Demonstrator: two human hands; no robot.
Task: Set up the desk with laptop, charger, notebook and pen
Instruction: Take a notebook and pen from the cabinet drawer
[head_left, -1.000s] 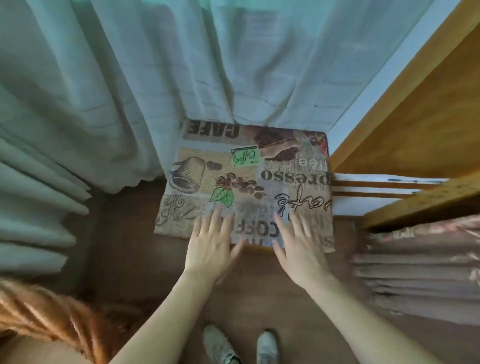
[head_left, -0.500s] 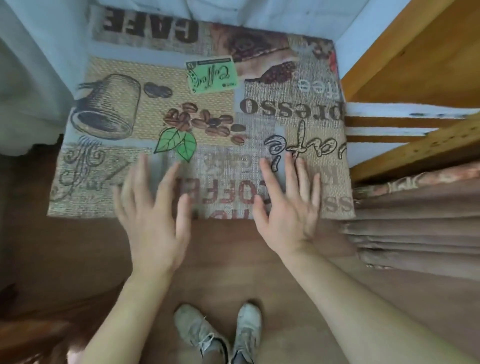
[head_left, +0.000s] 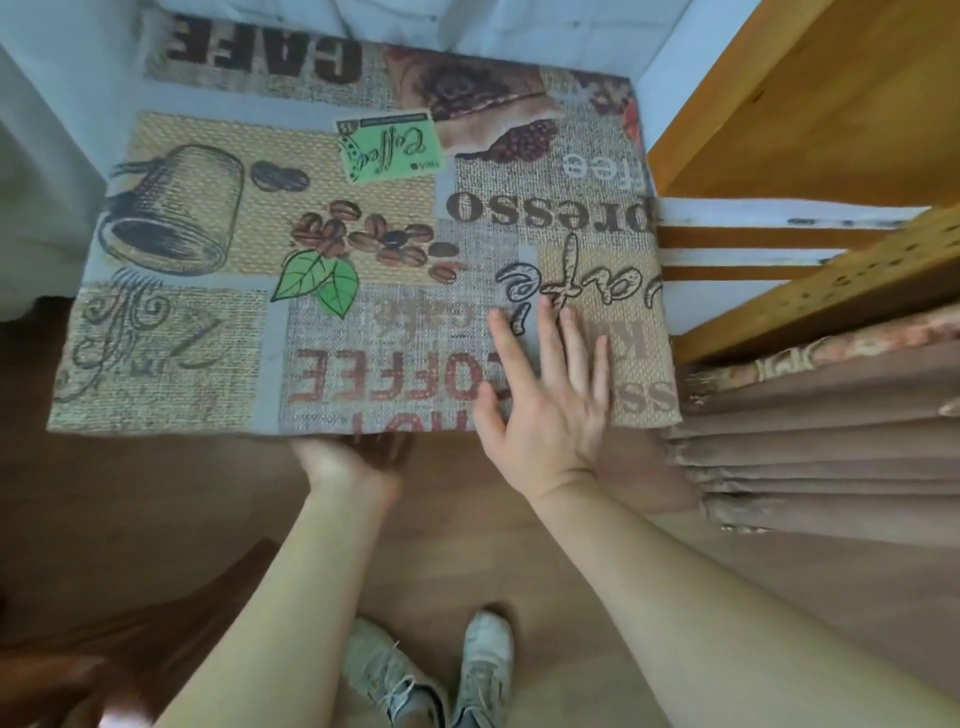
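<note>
the left hand (head_left: 348, 457) has slipped from the top to under the near edge of the small desk with a coffee-print cloth (head_left: 218, 364), its fingers hidden. the right hand (head_left: 545, 400) stays spread flat on top. no laptop, charger, notebook or pen in view; setup hasn't started.

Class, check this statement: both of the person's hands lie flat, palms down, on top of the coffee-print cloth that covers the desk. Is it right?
Not quite. Only the right hand lies flat on top of the coffee-print cloth. The left hand is at the desk's front edge, its fingers hidden beneath the cloth's near edge, not resting on top. The head view shows this. The cloth does cover the desk.
</note>
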